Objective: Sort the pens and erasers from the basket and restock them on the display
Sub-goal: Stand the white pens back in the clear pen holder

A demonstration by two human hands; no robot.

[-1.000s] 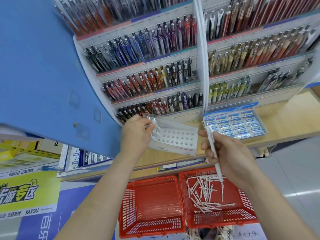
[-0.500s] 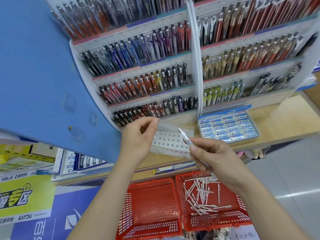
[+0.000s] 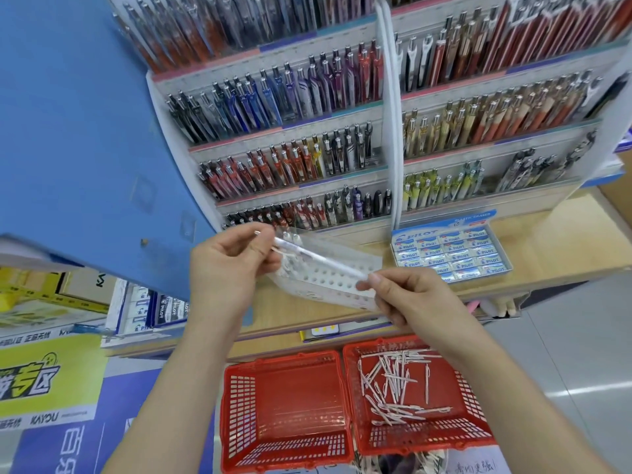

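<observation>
white pen (image 3: 321,260) pinched at both ends, centre of frame

pinches the upper-left end between the curled thumb and fingertips (image 3: 265,248) of the left hand (image 3: 225,271). pinches the lower-right end between thumb and forefinger of the right hand (image 3: 410,299). holds the white pen slanted, down toward the right, in front of a clear holder (image 3: 328,290) pierced with rows of round holes. cannot tell of any left-hand contact with that holder.

sets all this over a wooden shelf (image 3: 547,234) at mid frame, with a blue box of erasers (image 3: 451,253) near the right hand, right of centre. shows tiers of clipped pens on the display (image 3: 290,155) across the top of the frame.

shows two red baskets side by side at bottom centre: the left basket (image 3: 236,405), and the right basket (image 3: 475,405) holding loose white pens (image 3: 393,384) in a scattered heap. fills the upper left with a blue panel (image 3: 68,114).
</observation>
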